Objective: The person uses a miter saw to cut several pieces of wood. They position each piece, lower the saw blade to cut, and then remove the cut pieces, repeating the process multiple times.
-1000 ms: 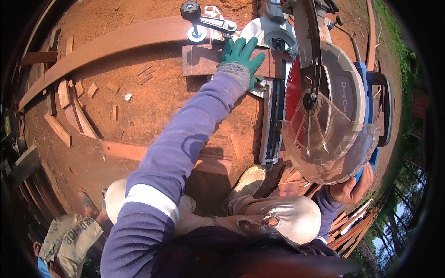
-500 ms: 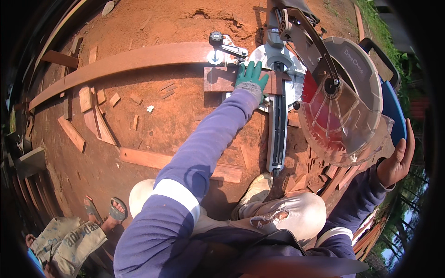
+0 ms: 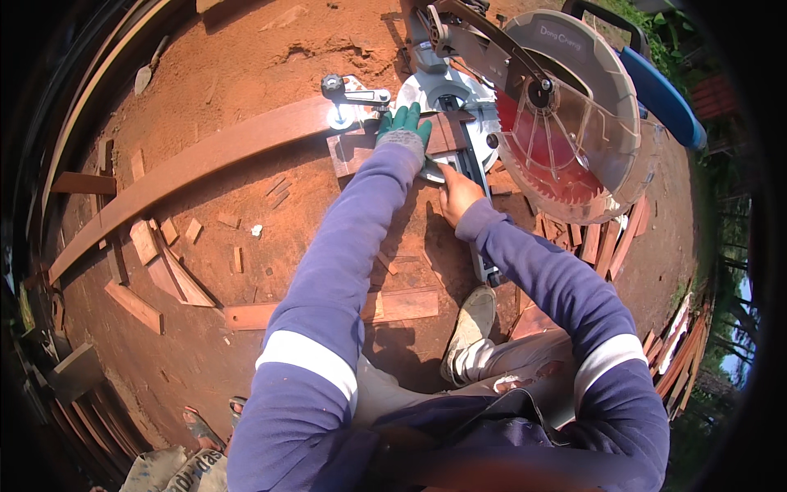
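Brown board (image 3: 449, 133) at both hands (image 3: 404, 134) (image 3: 461, 197)

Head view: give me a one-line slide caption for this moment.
Gloved left hand on a board at a miter saw, bare right hand close by.

Wood offcuts (image 3: 135, 308) lie scattered on reddish ground (image 3: 205, 266), around a small white scrap (image 3: 257, 230). A trowel-like tool (image 3: 143, 79) rests at upper left. Wooden strips (image 3: 680, 369) are heaped at far right. At lower left show another person's sandalled feet (image 3: 199, 428) and beige printed cloth (image 3: 176, 474).
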`<state>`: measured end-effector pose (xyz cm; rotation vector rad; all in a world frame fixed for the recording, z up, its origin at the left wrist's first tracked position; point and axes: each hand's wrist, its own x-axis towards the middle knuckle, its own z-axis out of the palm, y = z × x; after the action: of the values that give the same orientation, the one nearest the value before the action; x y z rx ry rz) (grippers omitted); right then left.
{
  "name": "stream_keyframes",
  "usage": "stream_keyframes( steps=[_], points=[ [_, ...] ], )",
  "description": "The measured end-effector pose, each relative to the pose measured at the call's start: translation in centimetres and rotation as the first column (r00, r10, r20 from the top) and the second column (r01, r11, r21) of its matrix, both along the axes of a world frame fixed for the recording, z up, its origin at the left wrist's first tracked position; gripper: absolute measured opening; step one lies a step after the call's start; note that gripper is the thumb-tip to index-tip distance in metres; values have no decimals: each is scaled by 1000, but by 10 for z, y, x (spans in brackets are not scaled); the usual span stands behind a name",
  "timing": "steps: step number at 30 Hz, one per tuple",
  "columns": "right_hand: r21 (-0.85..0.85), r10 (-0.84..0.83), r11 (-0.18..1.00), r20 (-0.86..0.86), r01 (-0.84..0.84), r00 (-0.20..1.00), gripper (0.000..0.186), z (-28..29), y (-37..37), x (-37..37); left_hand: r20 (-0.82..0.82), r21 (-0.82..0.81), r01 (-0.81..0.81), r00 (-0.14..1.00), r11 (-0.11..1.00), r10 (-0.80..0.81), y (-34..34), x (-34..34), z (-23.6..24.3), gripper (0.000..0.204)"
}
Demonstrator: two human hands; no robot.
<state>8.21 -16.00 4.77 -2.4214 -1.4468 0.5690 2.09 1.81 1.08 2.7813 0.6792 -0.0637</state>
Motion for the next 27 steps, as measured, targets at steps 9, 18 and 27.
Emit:
stream_keyframes(
  steps=[9, 18, 27],
  points=[
    [230, -102, 971, 144, 68, 984, 55, -93, 34, 21, 22, -43, 29, 999, 999, -28, 3, -4, -1, 67],
    [344, -36, 938, 196, -34, 980, 49, -101, 42, 37, 93, -520, 125, 992, 845, -89, 44, -85, 51, 37],
    [395, -7, 917, 170, -61, 985, 51, -96, 42, 38, 28, -534, -444, 841, 719, 541, 127, -110, 8, 58]
  ],
)
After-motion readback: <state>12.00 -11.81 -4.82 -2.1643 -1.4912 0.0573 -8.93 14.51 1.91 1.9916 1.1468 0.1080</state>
